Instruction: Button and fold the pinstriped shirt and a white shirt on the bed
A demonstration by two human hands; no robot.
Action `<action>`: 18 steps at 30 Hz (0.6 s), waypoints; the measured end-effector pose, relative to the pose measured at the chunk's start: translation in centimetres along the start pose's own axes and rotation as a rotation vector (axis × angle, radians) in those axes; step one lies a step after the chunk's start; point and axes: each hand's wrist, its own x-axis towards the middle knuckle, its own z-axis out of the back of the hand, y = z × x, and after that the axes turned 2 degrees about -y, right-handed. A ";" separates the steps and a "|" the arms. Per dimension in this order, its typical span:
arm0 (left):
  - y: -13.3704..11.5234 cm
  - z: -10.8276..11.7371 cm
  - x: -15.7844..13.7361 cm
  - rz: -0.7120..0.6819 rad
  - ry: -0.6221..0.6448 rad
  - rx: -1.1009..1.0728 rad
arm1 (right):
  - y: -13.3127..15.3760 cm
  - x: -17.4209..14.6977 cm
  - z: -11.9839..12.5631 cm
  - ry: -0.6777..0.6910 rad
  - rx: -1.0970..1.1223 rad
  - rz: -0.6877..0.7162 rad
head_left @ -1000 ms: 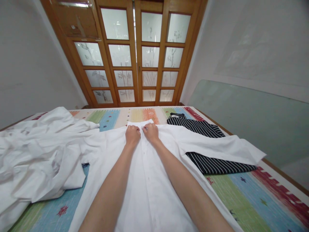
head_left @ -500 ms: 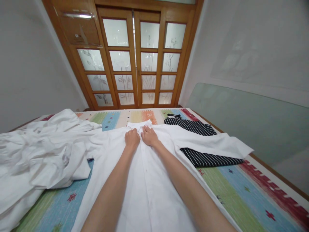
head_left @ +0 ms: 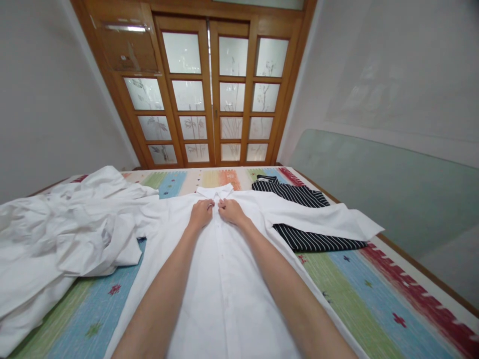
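Observation:
A white long-sleeved shirt [head_left: 220, 269] lies front up on the bed, its collar [head_left: 215, 191] at the far end and its button strip running down the middle. My left hand [head_left: 202, 213] is closed on the strip's left side just below the collar. Opposite it, my right hand [head_left: 231, 211] pinches the cloth on the right side, with a small gap between the two hands. What lies between the fingertips is too small to make out. One sleeve [head_left: 337, 219] stretches right, over a folded black-and-white striped garment [head_left: 310, 242].
Crumpled white clothes [head_left: 67, 234] are heaped on the left, against the shirt's other sleeve. A colourful striped bedspread [head_left: 359, 289] covers the bed. Pale green panelling [head_left: 374, 169] runs along the right wall, and wooden glazed doors [head_left: 209, 94] stand beyond the far edge.
Both hands have slid slightly down from the collar, which now shows more fully and lies spread. The fingers are now drawn into pinches. The view has shifted a little.

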 end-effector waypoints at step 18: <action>-0.8 0.3 -0.6 -0.154 0.032 0.013 | -0.8 0.3 -0.6 -0.204 0.251 -0.044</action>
